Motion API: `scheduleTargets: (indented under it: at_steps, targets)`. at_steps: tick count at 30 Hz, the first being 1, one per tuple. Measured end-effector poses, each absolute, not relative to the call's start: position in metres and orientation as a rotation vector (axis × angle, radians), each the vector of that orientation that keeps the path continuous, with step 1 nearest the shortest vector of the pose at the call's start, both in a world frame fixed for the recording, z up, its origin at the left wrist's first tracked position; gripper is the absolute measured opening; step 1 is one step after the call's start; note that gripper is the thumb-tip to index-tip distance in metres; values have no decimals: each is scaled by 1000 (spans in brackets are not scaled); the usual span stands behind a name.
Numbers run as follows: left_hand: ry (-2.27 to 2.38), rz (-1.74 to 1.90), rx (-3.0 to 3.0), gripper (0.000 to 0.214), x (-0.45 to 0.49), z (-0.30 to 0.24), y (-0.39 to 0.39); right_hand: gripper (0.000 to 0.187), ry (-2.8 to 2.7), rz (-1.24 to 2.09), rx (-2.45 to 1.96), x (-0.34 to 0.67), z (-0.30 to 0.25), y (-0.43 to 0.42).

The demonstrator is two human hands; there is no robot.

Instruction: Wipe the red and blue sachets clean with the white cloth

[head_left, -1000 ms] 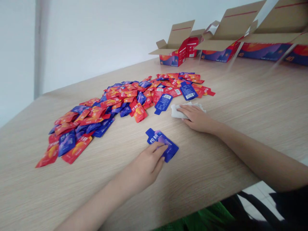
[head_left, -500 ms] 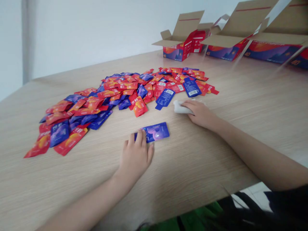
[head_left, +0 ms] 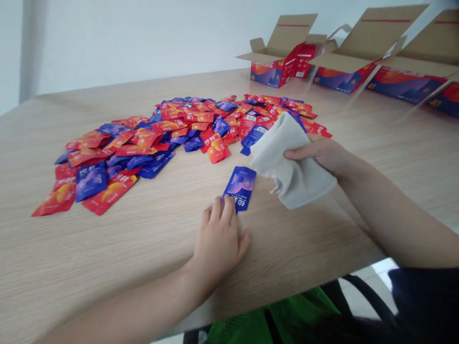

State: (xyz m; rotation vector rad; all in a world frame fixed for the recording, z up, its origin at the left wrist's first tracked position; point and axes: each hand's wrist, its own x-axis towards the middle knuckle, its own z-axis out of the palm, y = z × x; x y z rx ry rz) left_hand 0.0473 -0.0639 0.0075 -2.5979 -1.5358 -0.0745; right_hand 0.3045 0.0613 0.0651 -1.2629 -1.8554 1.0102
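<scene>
Blue foil sachet (head_left: 239,188) at twelve o'clock, pinned flat under my open left hand (head_left: 218,239); my right hand (head_left: 319,155) pinches a white cloth (head_left: 292,162) at two.

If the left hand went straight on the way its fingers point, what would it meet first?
The blue foil sachet just ahead of the left hand; its fingertips seem to touch it already.

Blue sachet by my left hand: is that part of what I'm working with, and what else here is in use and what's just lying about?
In use:
blue sachet, touched by the fingers of the left hand
grey cloth, held in the right hand

Lying about:
heap of red and blue sachets
open printed cardboard boxes
table top
</scene>
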Motion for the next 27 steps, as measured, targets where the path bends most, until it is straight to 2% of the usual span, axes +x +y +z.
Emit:
scheduleTargets:
  at_steps: [4,8,16,23,25,27]
  targets:
    - [-1486,-153,-2696,56,45,3,-63,40,-1713,1454,-1127,250,65,65]
    - [-1516,-165,-2704,59,43,0,-64,32,-1657,1588,-1298,219,28,91]
    - [-1549,-280,-2644,63,49,-4,-71,34,-1684,1429,-1424,222,1,93]
    - [-1389,-197,-2745,59,51,-4,-82,33,-1712,1390,-1378,233,18,79]
    - [-1404,-193,-2761,60,49,1,-76,37,-1721,1262,-1306,247,35,75]
    - [-1408,-265,-2835,54,46,11,-67,40,-1675,994,-1234,258,55,67]
